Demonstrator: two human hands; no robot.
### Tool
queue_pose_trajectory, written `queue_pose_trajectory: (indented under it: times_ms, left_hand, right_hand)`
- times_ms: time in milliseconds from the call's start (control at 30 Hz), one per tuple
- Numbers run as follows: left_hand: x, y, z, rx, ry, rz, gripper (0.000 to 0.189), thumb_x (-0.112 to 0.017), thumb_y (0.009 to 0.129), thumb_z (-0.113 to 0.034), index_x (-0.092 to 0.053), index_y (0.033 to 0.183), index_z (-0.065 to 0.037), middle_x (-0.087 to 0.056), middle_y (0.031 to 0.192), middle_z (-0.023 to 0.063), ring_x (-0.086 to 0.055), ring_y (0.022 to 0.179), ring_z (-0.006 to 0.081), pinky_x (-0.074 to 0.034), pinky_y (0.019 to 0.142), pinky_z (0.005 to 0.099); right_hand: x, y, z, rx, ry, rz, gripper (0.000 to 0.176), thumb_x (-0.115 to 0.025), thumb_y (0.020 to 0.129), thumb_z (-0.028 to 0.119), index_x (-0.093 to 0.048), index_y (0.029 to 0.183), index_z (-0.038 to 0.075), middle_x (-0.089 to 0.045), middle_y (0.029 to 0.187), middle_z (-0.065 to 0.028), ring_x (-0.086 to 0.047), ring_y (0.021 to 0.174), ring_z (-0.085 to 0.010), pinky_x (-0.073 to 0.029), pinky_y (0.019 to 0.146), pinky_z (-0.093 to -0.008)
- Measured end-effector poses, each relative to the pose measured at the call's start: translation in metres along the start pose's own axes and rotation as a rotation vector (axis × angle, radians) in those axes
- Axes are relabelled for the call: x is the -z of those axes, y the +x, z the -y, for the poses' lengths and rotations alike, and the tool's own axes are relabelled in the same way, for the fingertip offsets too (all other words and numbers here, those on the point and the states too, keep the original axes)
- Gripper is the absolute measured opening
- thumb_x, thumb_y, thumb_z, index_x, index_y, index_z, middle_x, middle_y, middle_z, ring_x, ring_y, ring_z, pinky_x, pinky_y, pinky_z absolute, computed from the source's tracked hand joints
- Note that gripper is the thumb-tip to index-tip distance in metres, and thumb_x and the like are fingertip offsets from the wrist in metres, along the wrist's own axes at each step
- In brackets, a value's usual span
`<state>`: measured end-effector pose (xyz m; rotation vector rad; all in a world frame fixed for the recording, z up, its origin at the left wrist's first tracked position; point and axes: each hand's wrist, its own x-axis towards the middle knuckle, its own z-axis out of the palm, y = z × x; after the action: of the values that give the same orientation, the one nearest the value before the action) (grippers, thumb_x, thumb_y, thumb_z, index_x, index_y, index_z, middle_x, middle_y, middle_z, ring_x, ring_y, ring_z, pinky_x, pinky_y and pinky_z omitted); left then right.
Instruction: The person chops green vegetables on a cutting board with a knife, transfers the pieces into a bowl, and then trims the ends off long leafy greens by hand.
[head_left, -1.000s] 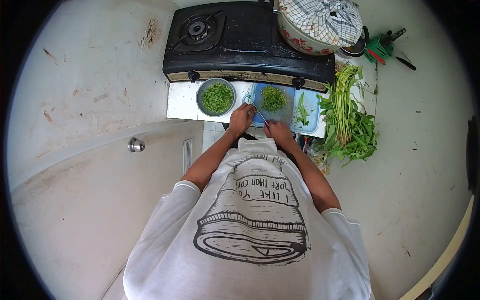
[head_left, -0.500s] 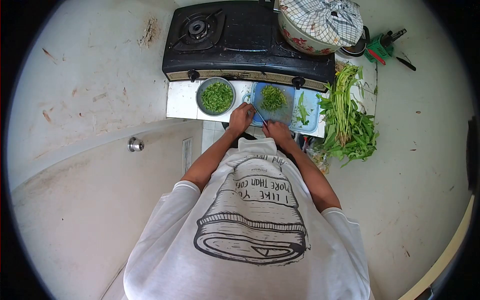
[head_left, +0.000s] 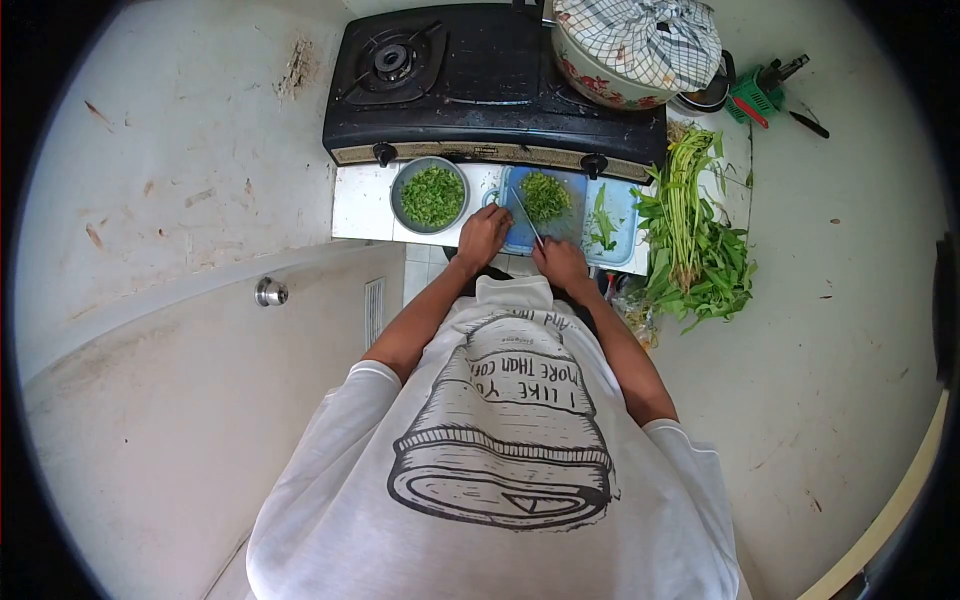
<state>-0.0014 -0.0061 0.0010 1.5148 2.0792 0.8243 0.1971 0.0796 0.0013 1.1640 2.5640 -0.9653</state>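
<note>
A knife (head_left: 526, 214) is held in my right hand (head_left: 561, 263), fingers closed round its handle, with the blade pointing up and left over the blue cutting board (head_left: 520, 235). Chopped greens (head_left: 545, 197) lie in a small heap on the board, just right of the blade. My left hand (head_left: 485, 234) rests at the board's lower left edge with its fingers bent together; whatever they may hold is too small to tell. To its upper left, a grey bowl (head_left: 397, 205) is filled with more chopped greens (head_left: 433, 196). Some loose leaves (head_left: 603, 218) lie on the board's right part.
Behind the board stands a black gas stove (head_left: 490, 95), with a large cloth-covered pot (head_left: 610, 88) at its right. A bundle of long leafy stems (head_left: 695, 215) spreads along the right side. A green basket (head_left: 757, 97) with utensils is at the upper right.
My right hand has moved slightly right and up, and the knife's blade now reaches farther up the board beside the chopped heap. My left hand has hardly moved.
</note>
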Motion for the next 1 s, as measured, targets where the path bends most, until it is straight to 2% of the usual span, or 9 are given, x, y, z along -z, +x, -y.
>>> queue_pose_trajectory:
  times_ms: [167, 367, 767, 1000]
  left_hand:
    - [-0.009, 0.006, -0.002, 0.023, -0.08, -0.042, 0.008, -0.069, 0.09, -0.011, -0.067, 0.095, -0.006, -0.065, 0.091, 0.0126, -0.066, 0.086, 0.037, -0.053, 0.076, 0.0465]
    - [-0.004, 0.006, -0.008, 0.067, -0.079, -0.014, 0.008, -0.068, 0.088, -0.008, -0.067, 0.096, -0.006, -0.065, 0.092, 0.0117, -0.066, 0.085, 0.0364, -0.053, 0.075, 0.0468]
    - [-0.003, 0.008, -0.008, 0.091, -0.082, 0.015, 0.009, -0.068, 0.086, -0.006, -0.067, 0.095, -0.007, -0.065, 0.092, 0.0108, -0.067, 0.086, 0.0351, -0.054, 0.075, 0.0458]
    - [0.001, 0.006, -0.002, -0.094, 0.076, 0.033, 0.014, -0.068, 0.09, -0.014, -0.068, 0.102, -0.007, -0.065, 0.098, 0.0135, -0.067, 0.083, 0.0385, -0.054, 0.074, 0.0482]
  right_hand:
    - [0.005, -0.003, 0.004, -0.016, 0.012, 0.008, 0.043, -0.055, 0.098, 0.04, -0.071, 0.096, 0.0, -0.071, 0.084, -0.0282, -0.071, 0.084, -0.0458, -0.057, 0.078, -0.0554]
    - [-0.001, -0.004, 0.001, 0.041, -0.018, 0.07, 0.044, -0.057, 0.098, 0.042, -0.071, 0.097, 0.0, -0.071, 0.083, -0.0281, -0.071, 0.082, -0.0467, -0.057, 0.079, -0.0559]
    - [-0.004, 0.002, 0.006, 0.027, -0.029, 0.058, 0.042, -0.055, 0.099, 0.039, -0.07, 0.099, 0.0, -0.071, 0.088, -0.029, -0.071, 0.084, -0.0464, -0.057, 0.079, -0.0557]
    - [-0.005, 0.003, 0.002, 0.052, -0.05, 0.049, 0.044, -0.055, 0.1, 0.04, -0.07, 0.097, -0.001, -0.071, 0.086, -0.0287, -0.072, 0.083, -0.0454, -0.057, 0.078, -0.0547]
